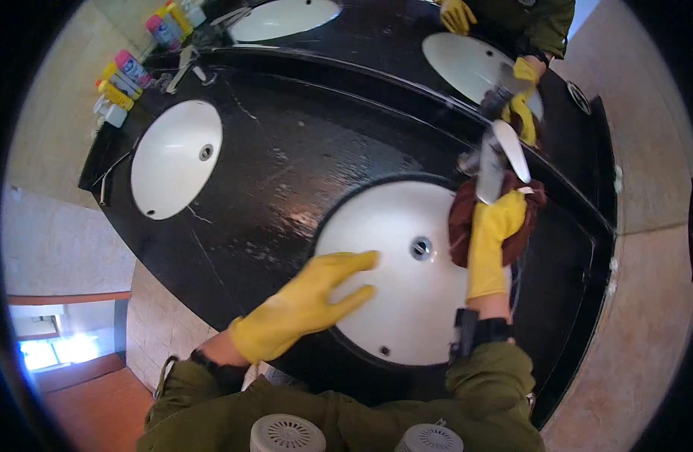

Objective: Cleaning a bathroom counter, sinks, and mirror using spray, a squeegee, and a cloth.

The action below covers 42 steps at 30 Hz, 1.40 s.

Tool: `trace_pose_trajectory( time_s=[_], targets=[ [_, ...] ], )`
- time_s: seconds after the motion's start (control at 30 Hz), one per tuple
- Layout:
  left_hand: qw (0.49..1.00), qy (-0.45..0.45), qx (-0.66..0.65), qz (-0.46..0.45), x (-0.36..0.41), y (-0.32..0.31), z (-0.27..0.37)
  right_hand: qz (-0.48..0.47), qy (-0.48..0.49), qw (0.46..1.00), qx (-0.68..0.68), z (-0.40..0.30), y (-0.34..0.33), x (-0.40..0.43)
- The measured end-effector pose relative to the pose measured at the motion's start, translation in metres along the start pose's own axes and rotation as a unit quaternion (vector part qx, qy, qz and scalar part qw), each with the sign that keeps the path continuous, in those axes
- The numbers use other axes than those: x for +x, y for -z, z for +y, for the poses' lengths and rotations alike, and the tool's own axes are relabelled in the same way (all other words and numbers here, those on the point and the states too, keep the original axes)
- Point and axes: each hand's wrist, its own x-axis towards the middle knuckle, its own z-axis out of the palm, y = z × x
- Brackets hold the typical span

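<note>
My right hand (498, 240), in a yellow rubber glove, grips a bunched brown cloth (462, 226) at the right rim of a white washbasin (403, 305). Just beyond my fingers, a chrome tap (489, 172) with a raised lever (511, 151) stands over the cloth. The glove and the cloth hide that stretch of the basin's rim. Also gloved in yellow, my left hand (304, 308) hovers over the basin's left side, empty, thumb and fingers apart. A metal drain (421, 248) sits in the bowl, with a small overflow hole (385, 351) on the near wall.
The basin is set in a glossy black countertop (278, 130) with wet-looking patches. A second washbasin (174, 158) and its tap (183, 68) are further left. Several cleaning bottles (120, 85) line the far left corner. Behind the raised back edge, a mirror (374, 51) reflects the counter and me.
</note>
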Motion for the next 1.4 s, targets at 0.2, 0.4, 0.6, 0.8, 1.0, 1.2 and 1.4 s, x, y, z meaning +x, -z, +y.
trace_pose_trajectory(
  time_s=[0.2,0.4,0.6,0.8,1.0,1.2,1.4],
  targets=[
    [0.98,0.135,-0.024,0.143,-0.09,0.134,-0.102,-0.027,0.068,0.984,0.165,-0.176,-0.044,-0.026],
    [0.9,0.291,-0.142,0.292,-0.155,0.199,-0.162,-0.421,0.167,0.857,0.246,-0.345,-0.096,0.001],
    [0.917,0.227,-0.166,0.283,-0.16,0.22,-0.159,-0.414,0.255,0.779,0.396,-0.457,-0.058,-0.12],
    [0.894,0.226,-0.216,0.321,-0.192,0.221,-0.162,-0.544,0.273,0.645,0.462,-0.405,0.131,-0.196],
    [0.87,0.309,-0.214,0.319,-0.223,0.204,-0.149,-0.537,0.476,0.621,0.315,-0.37,0.116,-0.154],
    [0.88,0.293,-0.158,0.338,-0.226,0.196,-0.139,-0.328,0.309,0.878,0.162,-0.359,-0.028,-0.058],
    [0.863,0.328,-0.146,0.356,-0.28,0.195,-0.158,-0.211,0.12,0.97,-0.027,-0.25,-0.048,-0.021]
  ],
)
